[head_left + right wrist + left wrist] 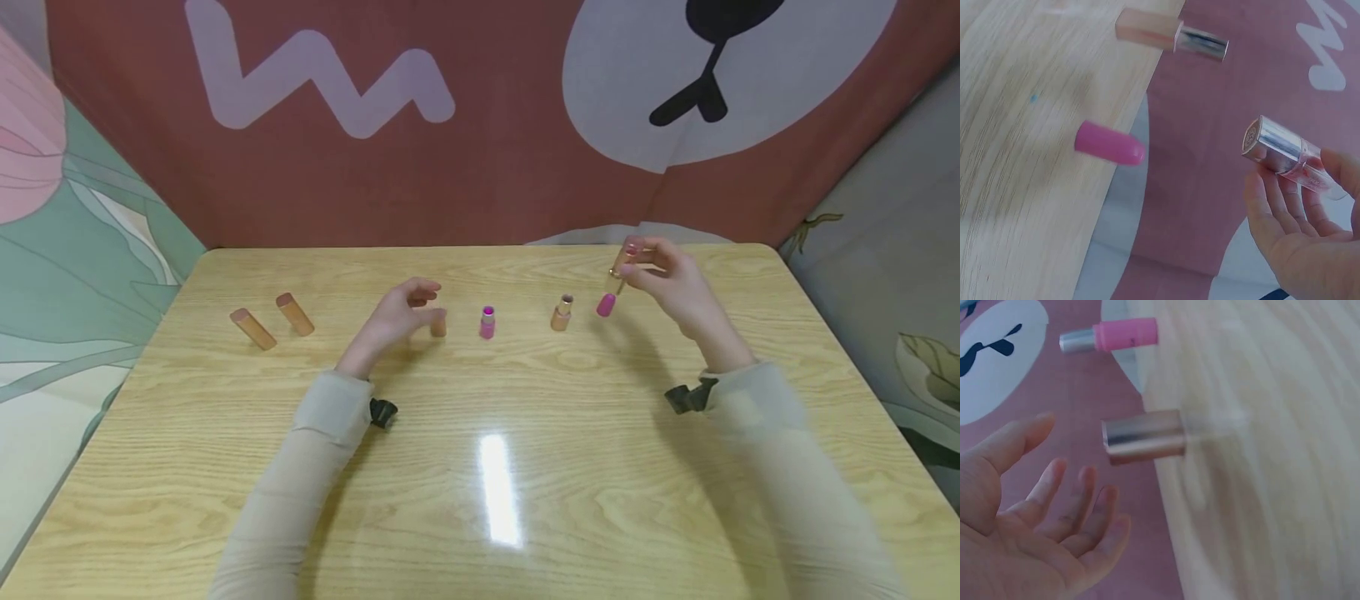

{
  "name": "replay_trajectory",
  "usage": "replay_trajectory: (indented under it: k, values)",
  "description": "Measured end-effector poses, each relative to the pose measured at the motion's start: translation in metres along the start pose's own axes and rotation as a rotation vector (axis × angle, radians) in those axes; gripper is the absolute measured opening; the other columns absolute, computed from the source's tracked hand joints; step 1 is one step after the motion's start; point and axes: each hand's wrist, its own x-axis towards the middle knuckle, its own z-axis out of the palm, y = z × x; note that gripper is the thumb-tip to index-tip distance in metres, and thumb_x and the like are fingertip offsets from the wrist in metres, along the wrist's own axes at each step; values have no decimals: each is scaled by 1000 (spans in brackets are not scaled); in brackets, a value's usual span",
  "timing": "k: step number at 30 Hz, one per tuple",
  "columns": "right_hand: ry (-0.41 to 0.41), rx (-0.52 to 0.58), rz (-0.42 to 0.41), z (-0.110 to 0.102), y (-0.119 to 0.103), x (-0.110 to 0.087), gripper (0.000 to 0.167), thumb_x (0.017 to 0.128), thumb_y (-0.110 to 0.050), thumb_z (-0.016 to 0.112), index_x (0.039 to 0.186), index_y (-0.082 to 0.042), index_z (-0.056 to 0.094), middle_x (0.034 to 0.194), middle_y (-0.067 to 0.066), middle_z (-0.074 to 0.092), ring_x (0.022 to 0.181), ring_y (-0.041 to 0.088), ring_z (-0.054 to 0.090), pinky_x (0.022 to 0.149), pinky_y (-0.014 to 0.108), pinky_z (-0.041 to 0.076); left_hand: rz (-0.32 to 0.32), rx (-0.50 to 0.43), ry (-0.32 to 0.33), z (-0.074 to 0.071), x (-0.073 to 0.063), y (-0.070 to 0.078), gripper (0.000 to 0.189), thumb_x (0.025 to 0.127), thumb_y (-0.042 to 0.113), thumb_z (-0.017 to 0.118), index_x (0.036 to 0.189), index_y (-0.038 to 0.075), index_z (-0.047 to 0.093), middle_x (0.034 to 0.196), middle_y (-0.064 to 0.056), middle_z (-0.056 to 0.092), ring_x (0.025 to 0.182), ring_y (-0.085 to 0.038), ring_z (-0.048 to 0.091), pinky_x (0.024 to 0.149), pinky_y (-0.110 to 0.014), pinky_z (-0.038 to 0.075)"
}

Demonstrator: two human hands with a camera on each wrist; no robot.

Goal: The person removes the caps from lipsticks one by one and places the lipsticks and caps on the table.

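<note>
My left hand (397, 317) has its fingers spread and nothing in them. Beside it a copper-coloured lipstick cap (1144, 437) stands upright on the table, apart from the fingers in the left wrist view. My right hand (671, 279) is raised over the table and pinches a lipstick tube (1288, 156) with a shiny metal end and a clear pinkish part. Below that hand stands a magenta lipstick cap (1110, 144) with a rounded top. Between the hands are a pink lipstick base (487, 325) with a silver collar and a peach lipstick base (561, 314) with a metal collar.
Two orange-brown tubes (253, 329) stand to the left on the wooden table (420, 500). A red cloth backdrop (487, 183) with a cartoon face rises right behind the table's back edge. Light glares off the table's middle.
</note>
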Motion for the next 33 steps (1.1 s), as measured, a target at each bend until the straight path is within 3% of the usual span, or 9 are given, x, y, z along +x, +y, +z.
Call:
replay_trajectory:
  k: [9,16,23,28,33]
  values:
    - [-28,23,18,20,-10,-3,26,93,-20,64,115,-14,52,97,-24,57,95,-7,56,83,7,48,80,-86,122,10,-2,16,44,92,18,63,134,9,51,137,-15,53,129,-30,48,108,-42,42]
    - [-72,56,-10,31,-13,-6,22,92,-16,64,112,-14,55,94,-26,61,86,-5,63,73,14,51,145,-131,119,20,-3,24,41,93,12,62,131,2,53,132,-21,55,125,-34,52,107,-41,45]
    - [-120,22,-15,41,-17,-6,34,92,-20,64,121,-6,54,96,-23,61,84,1,63,62,21,49,174,-155,104,28,-6,31,38,92,10,62,128,1,54,128,-21,58,119,-31,57,103,-39,48]
    - [-161,15,-53,48,-19,-6,35,93,-19,63,124,-3,55,102,-16,62,89,0,62,74,18,51,190,-155,95,32,-8,36,37,93,11,62,128,3,55,127,-20,59,118,-31,58,101,-40,49]
    - [-193,8,-37,55,-20,-7,39,93,-23,63,127,-5,56,117,5,64,95,-1,61,82,14,50,209,-152,81,36,-10,39,37,92,13,62,127,4,56,125,-22,59,115,-30,59,100,-40,49]
